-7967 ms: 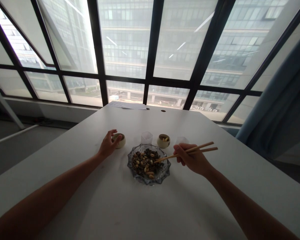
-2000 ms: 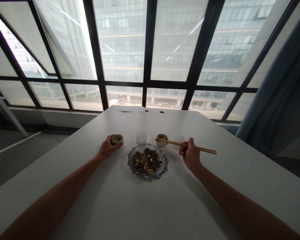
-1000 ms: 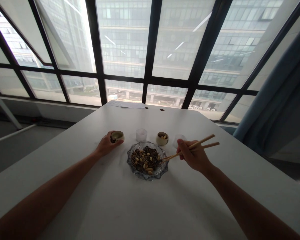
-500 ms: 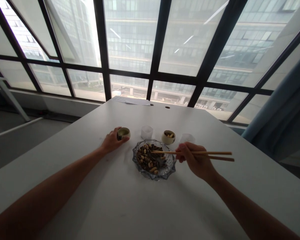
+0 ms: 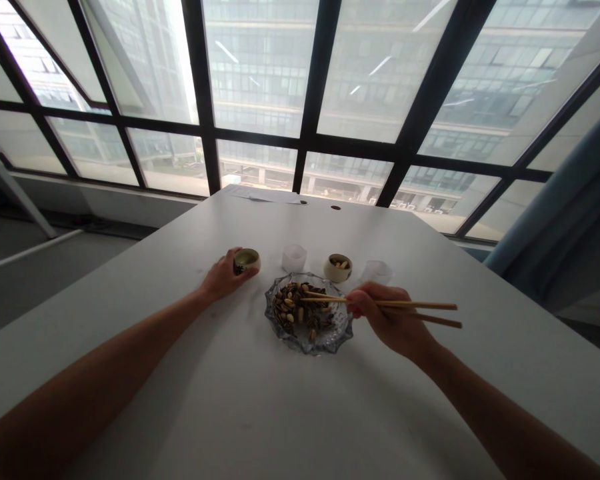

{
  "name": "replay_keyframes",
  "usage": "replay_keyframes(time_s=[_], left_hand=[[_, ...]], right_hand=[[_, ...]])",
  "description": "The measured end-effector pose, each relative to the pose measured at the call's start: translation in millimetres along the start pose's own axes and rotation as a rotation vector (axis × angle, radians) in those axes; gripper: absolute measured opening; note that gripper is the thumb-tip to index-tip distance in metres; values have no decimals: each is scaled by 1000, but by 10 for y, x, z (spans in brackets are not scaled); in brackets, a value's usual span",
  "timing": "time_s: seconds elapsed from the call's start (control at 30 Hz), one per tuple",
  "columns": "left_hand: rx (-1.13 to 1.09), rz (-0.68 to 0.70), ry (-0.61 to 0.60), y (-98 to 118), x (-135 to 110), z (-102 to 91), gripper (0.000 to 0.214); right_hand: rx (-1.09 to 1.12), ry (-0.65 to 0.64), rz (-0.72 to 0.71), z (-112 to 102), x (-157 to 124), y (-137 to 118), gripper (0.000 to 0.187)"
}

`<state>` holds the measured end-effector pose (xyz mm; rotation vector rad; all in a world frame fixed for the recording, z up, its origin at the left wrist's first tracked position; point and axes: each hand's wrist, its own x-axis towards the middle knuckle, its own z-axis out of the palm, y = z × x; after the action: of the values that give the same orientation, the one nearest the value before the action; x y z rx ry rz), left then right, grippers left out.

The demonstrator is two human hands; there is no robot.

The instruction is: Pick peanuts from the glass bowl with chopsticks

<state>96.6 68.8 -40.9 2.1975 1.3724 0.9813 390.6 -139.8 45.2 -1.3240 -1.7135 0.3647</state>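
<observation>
A scalloped glass dish [image 5: 336, 339] of dark seeds mixed with pale nuts sits mid-table. My right hand [image 5: 393, 321] is closed on a pair of wooden chopsticks [image 5: 415, 311]; their tips reach left over the dish's contents. My left hand [image 5: 224, 279] curls around a small beige cup [image 5: 247, 259] left of the dish. A second beige cup [image 5: 338, 267] with a few pale nuts in it stands behind the dish. Two clear plastic cups flank it, one [image 5: 294, 257] to its left and one [image 5: 377, 271] just beyond my right hand.
The white table [image 5: 290, 407] runs to a wall of black-framed windows [image 5: 310, 133]. Papers [image 5: 265, 194] lie at its far edge beside a small dark hole [image 5: 335, 207]. A blue curtain [image 5: 565, 213] hangs on the right.
Two seconds ago the chopstick tips were at the nut cup; they swung back to the dish and now lie level over the seeds. My left hand stayed on its cup.
</observation>
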Motion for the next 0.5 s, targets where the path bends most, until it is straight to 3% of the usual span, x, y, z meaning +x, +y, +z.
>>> replay_keyframes(time_s=[0.1,0.2,0.37,0.5], left_hand=[[-1,0,1,14,-5,-4,80],[-1,-3,1,20,-6,-4,81],[8,-3,3,11,0,-3,79],[8,-9,2,12,0,-1,79]], right_hand=[[9,36,57,-132,16,40,50],[-11,-44,75,-214,27,17,51],[-36,-176,68,-198,37,-48,48],[-74,-209,43,-196,37,-41,46]])
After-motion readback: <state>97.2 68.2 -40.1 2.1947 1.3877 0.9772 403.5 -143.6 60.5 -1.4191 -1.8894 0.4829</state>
